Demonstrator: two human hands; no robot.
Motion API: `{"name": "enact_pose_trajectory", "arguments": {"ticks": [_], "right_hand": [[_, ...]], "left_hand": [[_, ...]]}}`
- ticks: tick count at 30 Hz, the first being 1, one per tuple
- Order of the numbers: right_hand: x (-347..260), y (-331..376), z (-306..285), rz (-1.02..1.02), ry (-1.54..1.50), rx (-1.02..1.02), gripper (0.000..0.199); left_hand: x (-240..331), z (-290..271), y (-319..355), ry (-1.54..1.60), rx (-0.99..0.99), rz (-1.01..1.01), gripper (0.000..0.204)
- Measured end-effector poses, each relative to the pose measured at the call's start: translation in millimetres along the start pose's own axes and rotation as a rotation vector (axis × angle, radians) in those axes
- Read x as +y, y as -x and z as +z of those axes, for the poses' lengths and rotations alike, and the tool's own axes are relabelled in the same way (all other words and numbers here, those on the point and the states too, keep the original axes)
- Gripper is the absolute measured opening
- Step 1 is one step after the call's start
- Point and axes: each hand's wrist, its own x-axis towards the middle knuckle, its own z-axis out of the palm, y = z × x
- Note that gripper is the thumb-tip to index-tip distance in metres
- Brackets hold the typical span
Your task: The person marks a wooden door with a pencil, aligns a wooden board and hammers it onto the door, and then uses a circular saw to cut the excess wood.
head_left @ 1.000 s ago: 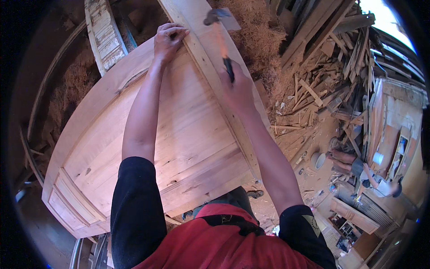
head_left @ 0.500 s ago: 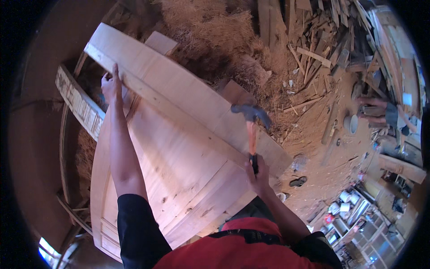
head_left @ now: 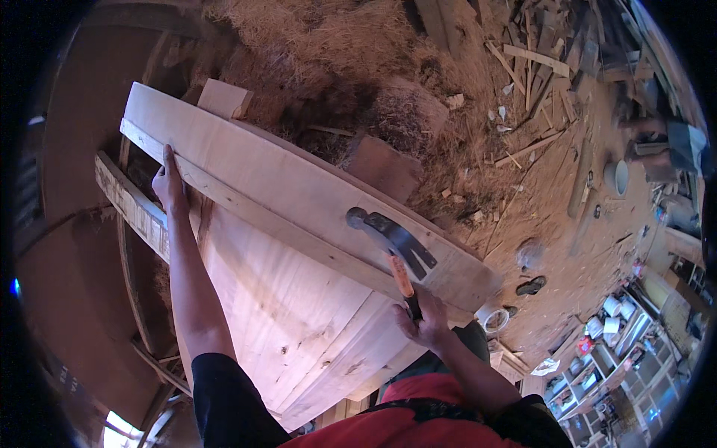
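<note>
A large pale wooden piece fills the space before me: a broad curved board (head_left: 254, 168) with a long narrow strip (head_left: 261, 216) along it, and wide planks (head_left: 276, 299) sloping toward me. My left hand (head_left: 170, 183) grips the strip near its far-left end, one finger laid over its face. In my right hand (head_left: 424, 321) is a claw hammer (head_left: 399, 272), its orange handle ending in a black grip. The dark hammer head is over the right part of the curved board, tilted to the left. Whether it touches the wood I cannot tell.
A curved, weathered timber (head_left: 134, 201) lies left of the work. Behind it are heaped shavings (head_left: 321, 37) and a wooden block (head_left: 224, 99). Scrap wood (head_left: 545, 60), a white bucket (head_left: 616, 178), a sandal (head_left: 531, 285) and a cluttered shelf (head_left: 590, 373) are at right.
The hammer head has tipped left and down over the curved board, while my right hand stays round its handle. My left hand keeps its place on the strip. The whole view has shifted.
</note>
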Motion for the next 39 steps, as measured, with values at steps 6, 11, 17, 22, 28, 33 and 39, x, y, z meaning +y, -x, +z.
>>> {"name": "enact_pose_trajectory", "arguments": {"ticks": [6,11,17,22,28,33,39], "right_hand": [[2.4,1.3,-7.2,0.067,0.042,-0.153,0.04],[-3.2,2.7,-11.1,0.061,-0.025,-0.152,0.042],[-0.2,5.5,-8.8,0.12,-0.053,-0.158,0.047],[2.5,9.2,-3.3,0.101,-0.039,-0.14,0.053],[4.0,10.2,-3.1,0.05,-0.027,-0.12,0.053],[3.5,9.9,-5.7,0.105,-0.044,-0.16,0.053],[4.0,6.9,-4.4,0.121,-0.028,-0.171,0.054]], "left_hand": [[4.1,4.0,-4.6,-0.307,-0.054,0.014,0.082],[0.5,1.5,-4.0,0.051,-0.002,-0.09,0.082],[9.4,4.9,3.9,0.066,-0.032,-0.1,0.083],[6.1,2.2,-0.3,-0.109,0.015,-0.038,0.085],[-0.8,2.3,-6.4,-0.129,0.03,-0.043,0.087],[-4.9,3.6,-12.6,-0.215,0.04,-0.016,0.09],[1.3,6.1,-7.8,-0.079,0.025,-0.076,0.087]]}}
